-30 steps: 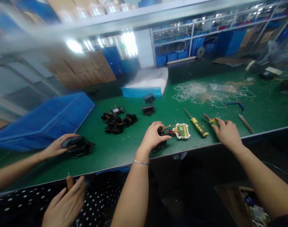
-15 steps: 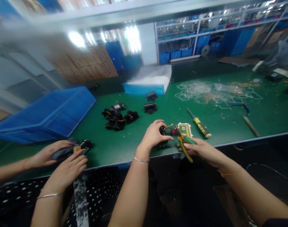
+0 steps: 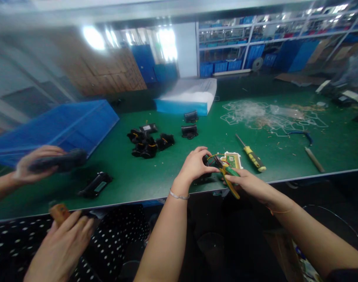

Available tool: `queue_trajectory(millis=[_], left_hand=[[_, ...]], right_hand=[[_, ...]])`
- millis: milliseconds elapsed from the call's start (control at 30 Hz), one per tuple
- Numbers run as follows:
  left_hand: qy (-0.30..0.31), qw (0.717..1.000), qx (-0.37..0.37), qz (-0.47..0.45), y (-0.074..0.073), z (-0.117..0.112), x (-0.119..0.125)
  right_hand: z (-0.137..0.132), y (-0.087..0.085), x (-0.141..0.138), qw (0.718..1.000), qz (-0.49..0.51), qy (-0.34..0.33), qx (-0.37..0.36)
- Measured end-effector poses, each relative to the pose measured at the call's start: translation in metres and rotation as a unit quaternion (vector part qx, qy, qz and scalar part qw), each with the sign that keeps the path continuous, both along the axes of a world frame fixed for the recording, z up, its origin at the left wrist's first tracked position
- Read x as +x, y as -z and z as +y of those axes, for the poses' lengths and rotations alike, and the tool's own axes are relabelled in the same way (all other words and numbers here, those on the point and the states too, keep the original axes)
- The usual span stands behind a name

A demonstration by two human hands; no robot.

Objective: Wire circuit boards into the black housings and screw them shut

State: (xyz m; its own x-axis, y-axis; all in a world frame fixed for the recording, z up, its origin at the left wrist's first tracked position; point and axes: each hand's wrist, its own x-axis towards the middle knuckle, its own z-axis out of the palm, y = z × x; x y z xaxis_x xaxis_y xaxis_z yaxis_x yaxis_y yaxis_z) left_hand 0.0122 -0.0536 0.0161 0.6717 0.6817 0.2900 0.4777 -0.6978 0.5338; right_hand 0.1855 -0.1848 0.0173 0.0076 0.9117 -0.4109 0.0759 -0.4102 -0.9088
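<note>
Near the table's front edge, my left hand (image 3: 195, 165) is closed around a black part (image 3: 205, 159), mostly hidden by the fingers. Thin yellow and red wires (image 3: 213, 156) run from it toward a white housing (image 3: 239, 157) with a green circuit board (image 3: 231, 159) inside. My right hand (image 3: 247, 182) grips pliers (image 3: 232, 183) with green and yellow handles. Their jaws are at the wires, between the black part and the housing; whether they pinch a wire cannot be made out.
A yellow-and-black screwdriver (image 3: 253, 158) lies right of the housing. Several black parts (image 3: 146, 147) sit left of centre, before a blue bin (image 3: 99, 117). At left, a co-worker's hands hold a dark object (image 3: 61, 160) and an orange-handled tool (image 3: 59, 213). White tangled strips (image 3: 249, 113) lie farther back.
My hands stay at the wires, with the pliers' handles slightly shifted. The co-worker's hands have separated: one lifted the dark object, the other drew the tool down. A black part now lies exposed there.
</note>
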Motion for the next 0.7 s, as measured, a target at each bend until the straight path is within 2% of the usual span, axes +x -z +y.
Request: queue_trajectory(millis=[367,700], left_hand=[[0.01,1.0,-0.001,-0.011,0.0012,0.0002,-0.0001],[0.01,1.0,0.001,-0.014,0.0015,0.001,0.0002]], right_hand=[[0.0026,-0.0019,-0.003,0.999,-0.04,0.007,0.025],[0.0007,-0.0028,-0.0041,0.999,-0.023,0.029,0.008]])
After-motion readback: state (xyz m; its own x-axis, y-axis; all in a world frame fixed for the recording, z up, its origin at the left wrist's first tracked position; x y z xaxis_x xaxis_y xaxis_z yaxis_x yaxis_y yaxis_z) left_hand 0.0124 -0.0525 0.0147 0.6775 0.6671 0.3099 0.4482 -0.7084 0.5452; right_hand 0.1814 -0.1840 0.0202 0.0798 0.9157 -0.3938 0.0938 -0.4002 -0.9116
